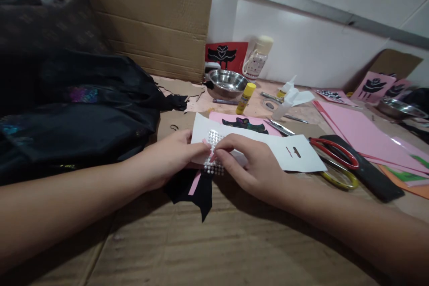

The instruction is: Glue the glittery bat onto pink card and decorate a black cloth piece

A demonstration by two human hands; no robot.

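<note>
My left hand (174, 154) grips the left part of a white card (258, 140), its thumb on top beside a sheet of shiny rhinestones (214, 169). Over those stones my right hand (250, 161) has its thumb and index finger pinched together; whatever lies between the fingertips is too small to make out. A narrow pink strip (195, 183) hangs below the card, over a black cut-out piece (191, 190). Behind the card lies a pink sheet with a dark shape (246, 125) on it.
Red-handled scissors (335, 149), yellow-handled scissors (345, 183) and a black case (372, 174) lie right. Pink sheets (355, 129) are beyond. A yellow glue stick (246, 98), metal bowl (228, 82) and bottle (258, 60) stand behind. A black bag (77, 111) fills the left.
</note>
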